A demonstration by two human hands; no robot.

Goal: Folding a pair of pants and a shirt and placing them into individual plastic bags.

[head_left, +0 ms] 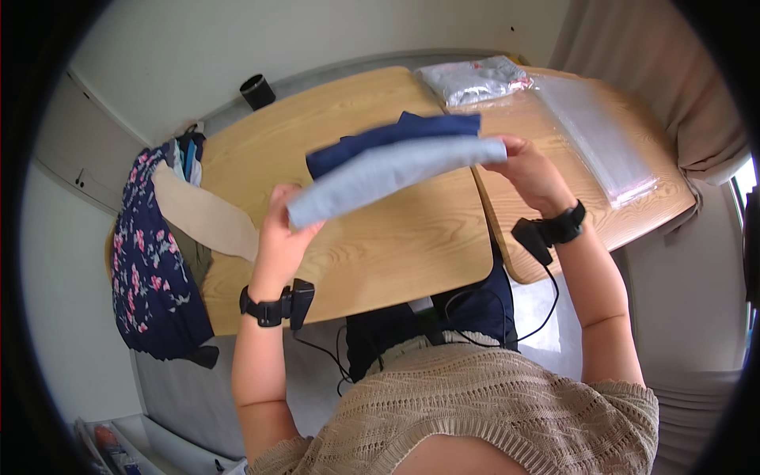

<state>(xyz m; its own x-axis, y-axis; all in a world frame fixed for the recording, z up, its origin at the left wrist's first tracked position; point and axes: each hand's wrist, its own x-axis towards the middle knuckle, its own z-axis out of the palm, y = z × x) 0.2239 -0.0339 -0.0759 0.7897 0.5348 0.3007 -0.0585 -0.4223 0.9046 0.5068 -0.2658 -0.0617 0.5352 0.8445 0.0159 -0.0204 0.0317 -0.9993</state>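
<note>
Above the wooden table, a folded light blue garment (388, 174) is stretched between my two hands, slightly blurred. My left hand (286, 226) grips its left end, thumb and fingers closed on the cloth. At the other end, my right hand (532, 168) pinches the higher right corner. Directly behind the light blue fold is a dark navy cloth (396, 131); whether it is part of the same garment or a separate piece, I cannot tell. Each wrist wears a black strap with a small device.
Garments, one navy floral (154, 269) and one beige (202, 210), hang over or lie on the table's (380, 269) left end. At the back right lie a bagged grey garment (473, 79) and clear plastic bags (598, 138). A black bin (257, 92) stands beyond the table. Black cables (554, 297) trail from my wrists.
</note>
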